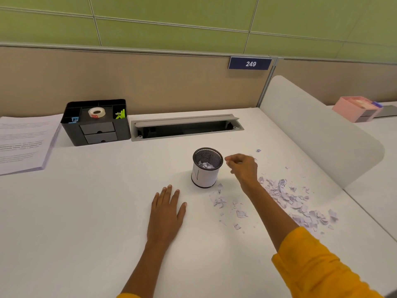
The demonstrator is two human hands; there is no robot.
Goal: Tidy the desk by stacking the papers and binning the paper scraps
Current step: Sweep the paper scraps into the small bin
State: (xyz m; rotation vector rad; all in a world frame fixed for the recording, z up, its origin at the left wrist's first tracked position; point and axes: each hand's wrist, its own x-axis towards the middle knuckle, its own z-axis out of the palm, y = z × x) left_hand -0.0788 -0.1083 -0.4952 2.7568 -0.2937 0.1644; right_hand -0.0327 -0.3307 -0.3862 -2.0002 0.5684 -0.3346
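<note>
A small mesh bin [205, 168] wrapped in white paper stands mid-desk with torn scraps inside. My right hand [243, 167] hovers just right of its rim, fingers curled and pinching a few small paper scraps. My left hand [166, 214] lies flat, fingers straight, on the desk to the bin's front left. A spread of torn paper scraps [294, 201] lies right of the bin, with a smaller cluster [223, 201] in front of it. A stack of printed papers [23, 143] sits at the far left.
A black desk organiser [96, 123] with a tape roll stands at the back left. A grey cable tray [187, 125] is set into the desk behind the bin. A white divider [318, 130] borders the right side; a pink box [356, 108] sits beyond it.
</note>
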